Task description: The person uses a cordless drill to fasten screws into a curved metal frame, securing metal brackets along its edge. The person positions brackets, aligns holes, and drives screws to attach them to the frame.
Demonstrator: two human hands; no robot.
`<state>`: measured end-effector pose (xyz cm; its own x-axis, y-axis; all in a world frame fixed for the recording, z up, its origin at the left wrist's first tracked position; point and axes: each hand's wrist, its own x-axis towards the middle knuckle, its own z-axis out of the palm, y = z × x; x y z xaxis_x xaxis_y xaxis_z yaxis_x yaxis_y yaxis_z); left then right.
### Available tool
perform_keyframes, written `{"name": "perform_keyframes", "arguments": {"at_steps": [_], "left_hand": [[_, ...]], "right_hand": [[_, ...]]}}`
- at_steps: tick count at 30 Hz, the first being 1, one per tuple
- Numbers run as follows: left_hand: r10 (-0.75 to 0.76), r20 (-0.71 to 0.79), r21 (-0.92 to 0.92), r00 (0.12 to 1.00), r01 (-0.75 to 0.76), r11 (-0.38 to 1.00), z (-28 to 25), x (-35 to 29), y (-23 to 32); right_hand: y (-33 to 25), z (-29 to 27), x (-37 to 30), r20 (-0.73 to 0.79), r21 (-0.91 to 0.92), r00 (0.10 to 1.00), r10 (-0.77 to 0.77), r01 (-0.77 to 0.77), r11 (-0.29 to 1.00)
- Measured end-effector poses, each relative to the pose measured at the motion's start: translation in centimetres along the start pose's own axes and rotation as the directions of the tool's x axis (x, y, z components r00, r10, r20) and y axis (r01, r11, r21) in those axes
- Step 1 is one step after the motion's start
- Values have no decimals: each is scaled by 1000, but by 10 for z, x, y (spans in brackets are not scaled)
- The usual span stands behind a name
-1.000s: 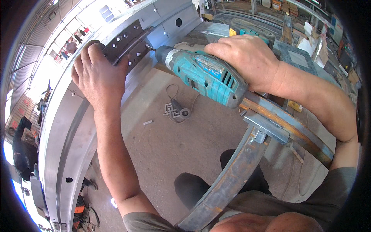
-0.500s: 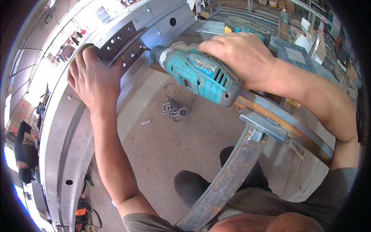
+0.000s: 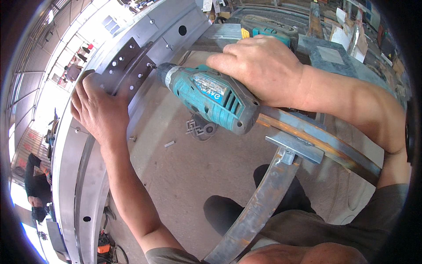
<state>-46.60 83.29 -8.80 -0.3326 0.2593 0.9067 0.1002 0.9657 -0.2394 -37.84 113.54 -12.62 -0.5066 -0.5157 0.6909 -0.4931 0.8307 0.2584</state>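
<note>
My right hand (image 3: 259,66) is wrapped around a teal power drill (image 3: 213,97), its fingers mostly hidden behind the body. The drill points left and its tip meets a dark metal plate (image 3: 135,66) near that plate's right edge. Several holes run through the plate, with a raised ridge along its middle. It lies against a large grey steel beam (image 3: 169,22). My left hand (image 3: 100,108) grips the plate's near end, fingers curled over the far side and thumb toward the ridge.
A rusty steel bar (image 3: 316,138) and a curved steel piece (image 3: 259,202) stand close before my body. An angle grinder (image 3: 204,127) lies on the floor below. Another person (image 3: 37,185) is at the far left. Scrap and sheets fill the right background.
The view has shifted a little, so both hands and the drill sit slightly further left. The drill's tip stays at the same edge of the plate, and both grips are kept.
</note>
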Motion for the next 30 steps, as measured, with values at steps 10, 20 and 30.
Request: {"name": "perform_keyframes", "arguments": {"at_steps": [10,20,30], "left_hand": [[7,25,15,1000,-7,1000,-1,0,-1],[25,5,-8,1000,-25,1000,-1,-1,-2],[21,2,-23,1000,-21,1000,-1,-2,-2]], "right_hand": [[-3,1,0,11,-3,1000,15,-15,1000],[-2,2,1,24,-7,1000,2,-1,1000],[-1,5,-2,32,-13,999,0,0,1000]]}}
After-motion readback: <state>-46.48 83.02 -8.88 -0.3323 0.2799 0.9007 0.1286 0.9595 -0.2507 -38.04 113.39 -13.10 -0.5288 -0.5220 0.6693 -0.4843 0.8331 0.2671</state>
